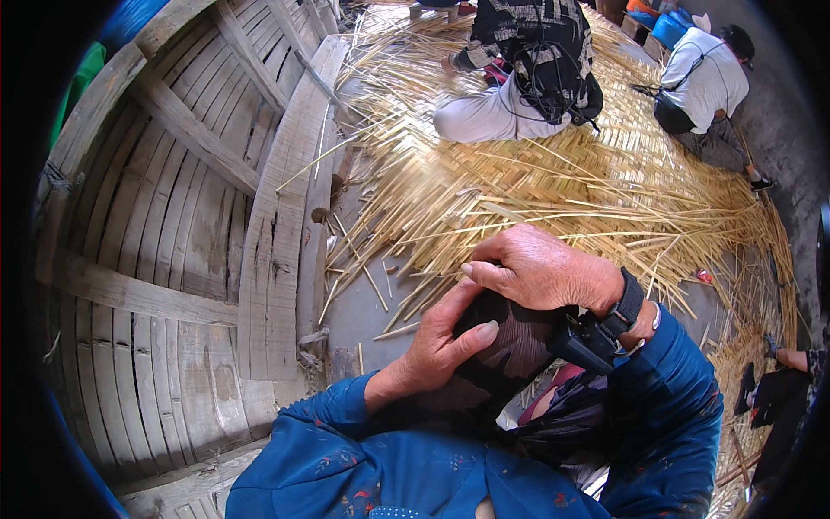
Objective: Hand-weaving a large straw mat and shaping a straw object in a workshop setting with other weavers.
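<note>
Both hands rest at the knee, centre of view. The left hand (445,342) lies along the near-left side of the dark, faintly patterned cloth (510,337) over the bent knee, fingers extended and thumb held apart; its grip is spread. The right hand (538,270) is laid over the top of the knee, fingers bent, thumb tip close to the left fingertips; contact between the two is unclear. Cannot tell whether the right grip is pressed together, as its inner side is hidden. A black strap (627,303) circles the right wrist, with a dark box-shaped device (581,348) beside it and a pale bracelet (654,320) nearer the blue printed sleeve (666,398).

The work, a straw-yellow woven mat of flat strips (566,177), lies on the grey floor (367,327) beyond the knee; long loose yellow strips (674,223) cross its near part.

At left: a weathered grey slatted wooden panel (160,208) with a wide plank (281,233). On the mat, a person in a black-and-cream patterned jacket (540,43) sits ahead; another in a white shirt (705,73) is farther right.
</note>
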Demonstrator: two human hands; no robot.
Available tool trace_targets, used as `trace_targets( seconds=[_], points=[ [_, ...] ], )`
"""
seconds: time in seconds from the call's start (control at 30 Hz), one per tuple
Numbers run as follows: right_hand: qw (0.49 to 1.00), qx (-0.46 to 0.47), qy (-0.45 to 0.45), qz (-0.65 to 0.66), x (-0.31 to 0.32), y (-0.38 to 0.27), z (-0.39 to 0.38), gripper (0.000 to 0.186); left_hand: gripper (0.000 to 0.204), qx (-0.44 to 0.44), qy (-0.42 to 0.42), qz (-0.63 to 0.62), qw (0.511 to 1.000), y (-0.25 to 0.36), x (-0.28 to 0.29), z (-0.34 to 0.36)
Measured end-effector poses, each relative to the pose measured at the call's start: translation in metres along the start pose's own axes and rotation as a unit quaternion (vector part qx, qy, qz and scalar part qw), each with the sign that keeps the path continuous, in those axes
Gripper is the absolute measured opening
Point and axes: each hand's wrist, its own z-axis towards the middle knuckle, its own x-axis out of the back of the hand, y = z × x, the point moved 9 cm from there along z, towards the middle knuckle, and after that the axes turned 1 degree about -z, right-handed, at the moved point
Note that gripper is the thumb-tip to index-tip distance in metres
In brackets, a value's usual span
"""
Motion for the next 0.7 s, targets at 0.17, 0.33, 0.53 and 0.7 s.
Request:
trace_targets(
  seconds=[0.17, 0.33, 0.53, 0.7],
  points=[
    [1.0, -0.006, -0.003, 0.006, 0.0, -0.0003, -0.0005, 0.032, 0.061, 0.002, -0.007, 0.005, 1.0, -0.0005, 0.0002, -0.0002],
    [1.0, 0.0, 0.001, -0.001, 0.0003, -0.0001, -0.0003, 0.032, 0.061, 0.001, -0.004, -0.001, 1.0, 0.002, -0.0001, -0.0001],
    [1.0, 0.006, 0.0, 0.001, -0.0001, -0.0011, -0.0001, 0.032, 0.06, -0.003, -0.001, -0.002, 1.0, 0.0017, 0.0, 0.0002],
    [1.0, 0.002, 0.004, 0.005, 0.0002, 0.0007, -0.0006, 0.033, 0.06, 0.003, -0.006, -0.002, 1.0, 0.002, -0.0006, 0.0003]
  ],
)
